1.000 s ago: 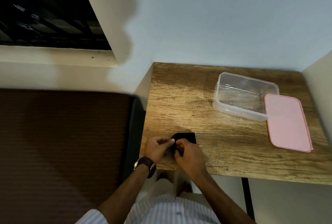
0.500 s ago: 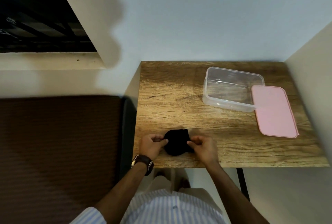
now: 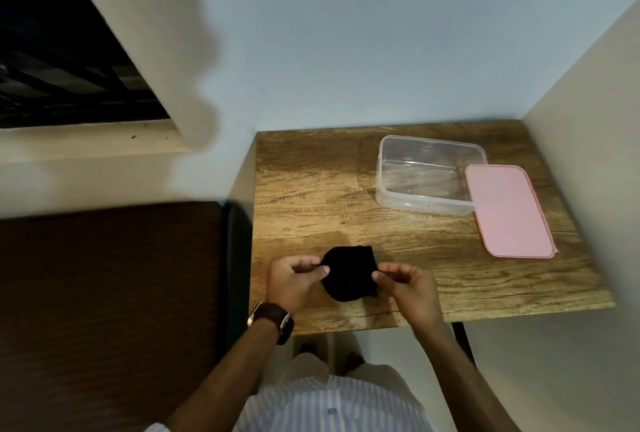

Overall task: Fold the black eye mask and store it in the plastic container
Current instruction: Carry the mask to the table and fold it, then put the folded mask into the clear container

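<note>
The black eye mask (image 3: 349, 274) is a small folded dark bundle near the front edge of the wooden table (image 3: 311, 189). My left hand (image 3: 294, 281) pinches its left edge between thumb and fingers. My right hand (image 3: 407, 284) pinches its right edge. The clear plastic container (image 3: 427, 204) stands open and empty at the back right of the table, well away from both hands.
A pink lid (image 3: 505, 211) lies flat to the right of the container, touching it. Walls close the table in at the back and right. A dark brown surface (image 3: 104, 310) lies to the left, and a dark window (image 3: 62, 60) is at upper left.
My hands have moved apart from a tight grip over the mask to holding it at each side, so more of the black fabric shows. The camera view has shifted.
</note>
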